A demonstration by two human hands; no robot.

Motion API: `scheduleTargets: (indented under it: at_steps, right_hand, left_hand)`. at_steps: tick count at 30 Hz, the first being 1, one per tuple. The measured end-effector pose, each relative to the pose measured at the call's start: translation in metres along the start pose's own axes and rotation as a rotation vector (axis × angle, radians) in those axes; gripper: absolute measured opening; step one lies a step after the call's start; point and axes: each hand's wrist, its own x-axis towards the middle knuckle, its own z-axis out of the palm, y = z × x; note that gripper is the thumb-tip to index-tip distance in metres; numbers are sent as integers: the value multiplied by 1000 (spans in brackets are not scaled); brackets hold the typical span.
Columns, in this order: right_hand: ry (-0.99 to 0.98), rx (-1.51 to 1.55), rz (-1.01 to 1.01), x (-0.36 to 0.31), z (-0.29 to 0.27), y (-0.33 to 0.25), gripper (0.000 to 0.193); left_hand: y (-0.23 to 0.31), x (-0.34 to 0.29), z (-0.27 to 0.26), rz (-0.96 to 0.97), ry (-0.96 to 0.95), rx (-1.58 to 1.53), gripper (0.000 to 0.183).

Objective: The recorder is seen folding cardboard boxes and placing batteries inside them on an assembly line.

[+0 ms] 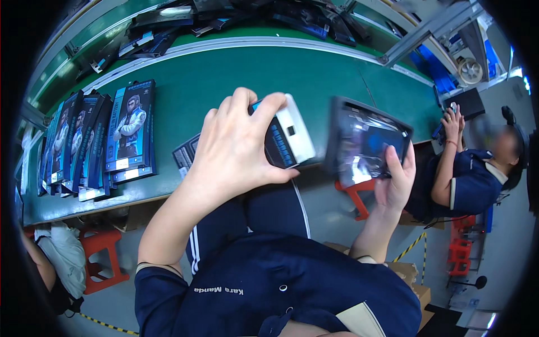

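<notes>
My left hand (230, 135) is curled over a dark retail box with blue print (276, 145), thumb on the near side and fingers on the far side. A white end flap (296, 130) sticks out at the box's right end. Most of the box lies hidden beneath the hand; its lower left end shows near the table edge. To the right, my right hand (397, 177) grips a black tray-like package with a shiny clear front (373, 143), thumb on the front face. Its left side is blurred, and what lies inside cannot be made out clearly.
Several dark boxes with a printed figure (130, 126) stand stacked at the left of the green table (224, 70). More dark packages (163, 28) lie on the shelf behind a metal rail. A co-worker (474, 174) sits at the right. Red stools (104, 255) stand below.
</notes>
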Motion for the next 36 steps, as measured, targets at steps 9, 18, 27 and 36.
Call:
scheduleTargets:
  at_steps: [9, 18, 27, 36]
  right_hand:
    - [-341, 126, 239, -2, 30, 17, 32]
    - [-407, -208, -378, 10, 44, -36, 66]
    - [-799, -756, -761, -22, 105, -35, 60]
    - [-1111, -395, -554, 8, 107, -27, 34]
  left_hand:
    - [-11, -18, -18, 315, 383, -378, 98]
    - [-9, -22, -33, 241, 242, -123, 127]
    - [12, -5, 3, 284, 443, -76, 137]
    - [4, -2, 43, 211, 903, -523, 106]
